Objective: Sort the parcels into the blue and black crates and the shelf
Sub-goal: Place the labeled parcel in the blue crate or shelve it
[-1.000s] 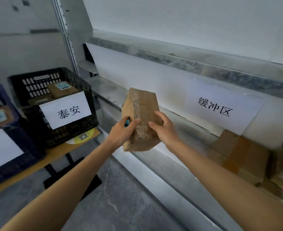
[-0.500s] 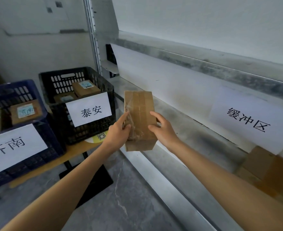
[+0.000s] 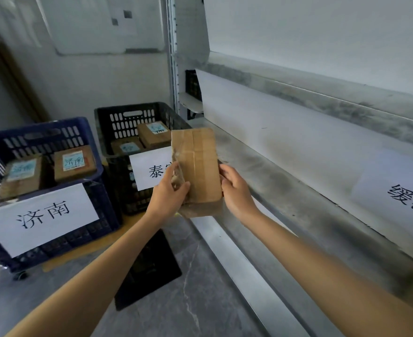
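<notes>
A taped brown cardboard parcel [image 3: 197, 164] stands upright in the air between both hands, in front of the black crate's right corner. My left hand [image 3: 169, 193] grips its left edge and my right hand [image 3: 234, 188] grips its right edge. The black crate [image 3: 118, 142] at centre left carries a white paper sign and holds two labelled parcels [image 3: 153, 133]. Left of it, the blue crate [image 3: 98, 198] has its own white sign and holds labelled parcels [image 3: 75, 162]. The grey metal shelf [image 3: 285, 190] runs along the right, with a paper sign [image 3: 400, 198] on its back wall.
Both crates sit on a low wooden platform [image 3: 84, 251] with a black base underneath. A grey stone-patterned floor [image 3: 188, 300] lies below my arms. A metal upright post [image 3: 172, 57] stands behind the black crate.
The view has swung left, bringing both crates further in. The parcel, held in both hands, has moved left toward the black crate and now covers part of its sign.
</notes>
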